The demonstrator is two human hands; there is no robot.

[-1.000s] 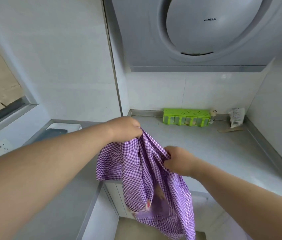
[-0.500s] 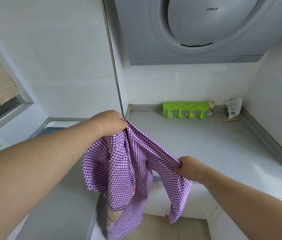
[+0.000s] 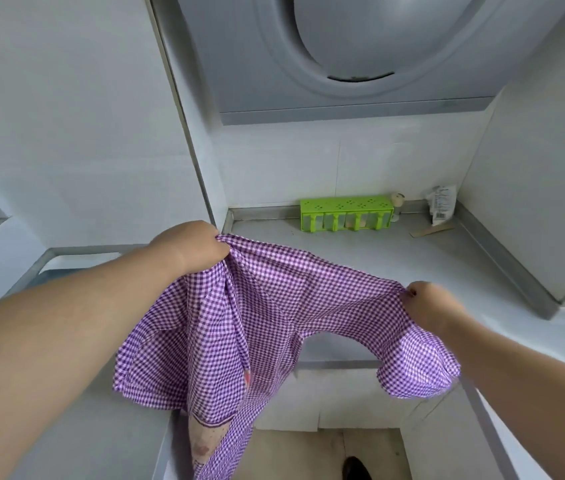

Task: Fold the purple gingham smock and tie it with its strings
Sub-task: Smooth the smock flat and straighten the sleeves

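Since 0.5 s ago: hands farther apart, smock stretched wider | left hand (image 3: 192,249) fist bunches one top corner of purple gingham smock (image 3: 246,327) | right hand (image 3: 432,304) pinches opposite edge | smock held in air over white counter (image 3: 395,258) edge, unfolded, lower part hanging toward floor | green rack (image 3: 347,214) at back wall.

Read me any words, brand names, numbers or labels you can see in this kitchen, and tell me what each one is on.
"ROBAM": range hood, at the top edge of the picture; the tops of the letters are cut off, so the reading is partial.
White packet in the back right corner of the counter: printed text and a barcode, too small to read.
Green rack: no text.
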